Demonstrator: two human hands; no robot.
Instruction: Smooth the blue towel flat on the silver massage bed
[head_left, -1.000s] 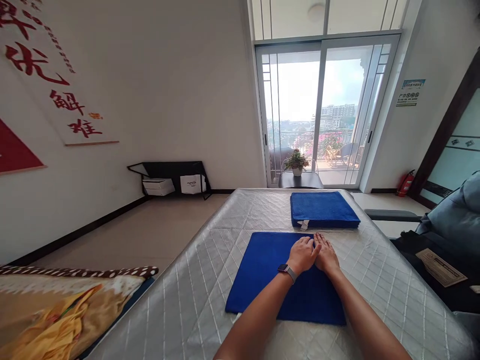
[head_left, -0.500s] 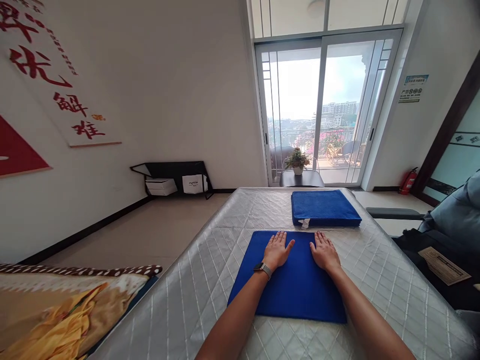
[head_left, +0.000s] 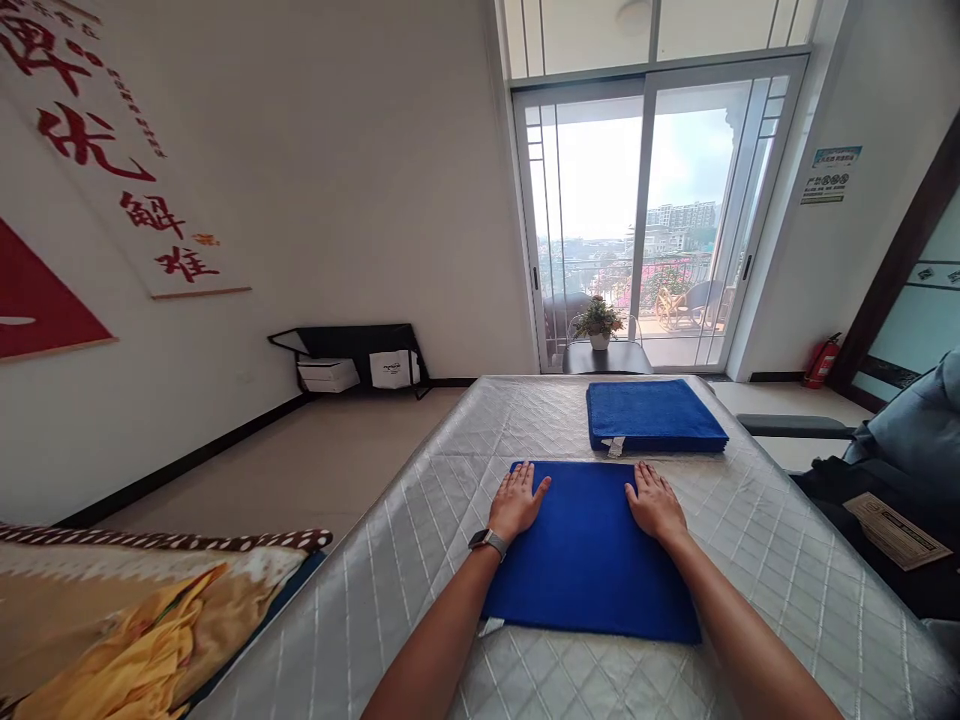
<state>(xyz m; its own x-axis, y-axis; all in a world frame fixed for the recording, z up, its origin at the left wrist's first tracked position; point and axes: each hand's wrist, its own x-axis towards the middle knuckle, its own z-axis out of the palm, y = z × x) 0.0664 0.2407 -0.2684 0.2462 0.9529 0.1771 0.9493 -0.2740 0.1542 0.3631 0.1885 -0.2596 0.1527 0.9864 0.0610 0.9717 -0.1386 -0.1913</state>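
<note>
A blue towel [head_left: 589, 560] lies flat on the silver quilted table cover [head_left: 405, 560], a small white tag poking out at its near left corner. My left hand [head_left: 517, 502], with a watch on the wrist, rests flat on the towel's far left edge, fingers stretched forward. Opposite it, my right hand [head_left: 657, 502] lies flat at the far right edge, thumb apart from the fingers. Just beyond them is a neat stack of folded blue towels [head_left: 652, 412] with a white label hanging from its near side.
At lower left are a patterned blanket [head_left: 247, 590] and a yellow cloth [head_left: 142, 650]. A dark chair [head_left: 915, 430] with a black bag on it borders the right side. Behind the table stands a potted plant [head_left: 598, 322] before a sliding glass door.
My left hand has slid left to the towel's left edge, and the towel's left side has drawn inward. The white tag now shows. My right hand stays nearly in place.
</note>
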